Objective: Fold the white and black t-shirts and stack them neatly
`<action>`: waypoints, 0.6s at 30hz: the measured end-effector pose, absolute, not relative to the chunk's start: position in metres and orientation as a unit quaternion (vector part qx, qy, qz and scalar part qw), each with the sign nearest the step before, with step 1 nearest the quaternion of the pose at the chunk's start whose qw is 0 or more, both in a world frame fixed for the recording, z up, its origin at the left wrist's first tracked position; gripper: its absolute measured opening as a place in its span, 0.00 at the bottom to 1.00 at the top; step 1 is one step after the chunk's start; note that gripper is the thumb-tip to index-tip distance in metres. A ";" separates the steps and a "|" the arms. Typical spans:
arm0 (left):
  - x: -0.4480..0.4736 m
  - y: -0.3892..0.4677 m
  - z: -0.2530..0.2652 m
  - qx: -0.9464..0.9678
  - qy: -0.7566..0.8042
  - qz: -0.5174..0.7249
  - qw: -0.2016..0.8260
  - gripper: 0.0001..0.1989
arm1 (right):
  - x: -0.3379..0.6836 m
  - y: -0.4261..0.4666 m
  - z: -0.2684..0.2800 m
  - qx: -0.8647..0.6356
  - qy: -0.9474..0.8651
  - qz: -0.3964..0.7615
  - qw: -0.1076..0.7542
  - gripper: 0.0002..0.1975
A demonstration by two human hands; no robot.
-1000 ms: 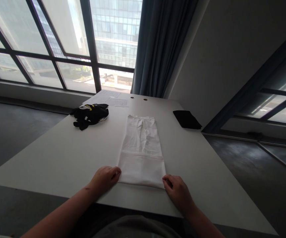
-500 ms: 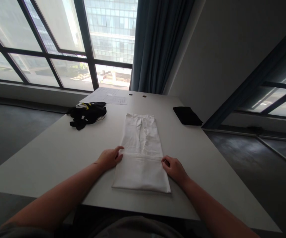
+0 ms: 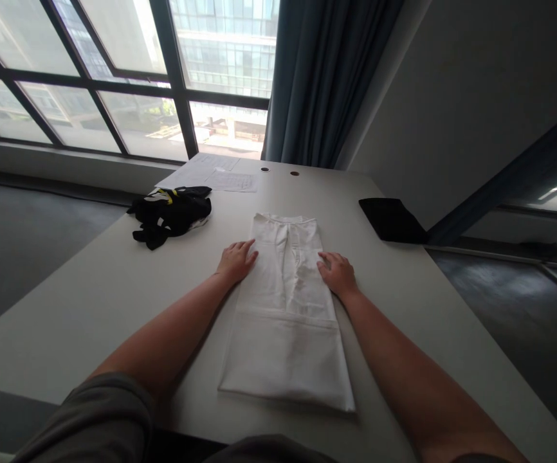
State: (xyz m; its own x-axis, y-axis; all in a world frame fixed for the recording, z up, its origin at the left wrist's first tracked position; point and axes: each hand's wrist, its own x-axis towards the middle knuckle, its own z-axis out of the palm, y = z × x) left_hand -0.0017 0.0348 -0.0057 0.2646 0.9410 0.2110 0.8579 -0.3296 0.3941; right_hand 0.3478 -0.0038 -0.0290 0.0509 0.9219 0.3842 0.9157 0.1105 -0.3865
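- White garment (image 3: 287,360) lies folded flat near the front of the table (image 3: 80,302).
- Left hand (image 3: 238,260) at its left edge, grip spread.
- Right hand (image 3: 338,272) at its right edge, loosely curled; I cannot tell whether its grip pinches cloth.

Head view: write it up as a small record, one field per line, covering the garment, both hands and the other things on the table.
Garment: white garment, lying flat with a crosswise edge over its nearer half
Surface: white table
Left hand: at the garment's left edge, thumb and forefinger apart
Right hand: at the garment's right edge, fingers bent; grip unclear
Left of garment: crumpled black bundle with yellow strips
Right of garment: flat black cloth
Far left: papers
Behind table: dark blue curtain
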 end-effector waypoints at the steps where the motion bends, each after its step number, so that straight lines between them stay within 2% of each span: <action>1: 0.001 0.046 -0.007 0.788 0.570 0.206 0.110 0.27 | 0.349 0.007 -0.030 -0.668 -0.686 0.011 0.289 0.19; 7: 0.017 0.118 -0.010 0.786 0.551 0.230 0.157 0.27 | 0.356 0.071 -0.026 -0.662 -0.656 0.087 0.353 0.17; 14: 0.029 0.174 -0.014 0.772 0.547 0.261 0.193 0.25 | 0.358 0.125 -0.021 -0.650 -0.673 0.126 0.331 0.21; 18: 0.028 0.183 -0.022 0.754 0.532 0.338 0.186 0.26 | 0.360 0.130 -0.021 -0.633 -0.676 0.138 0.351 0.22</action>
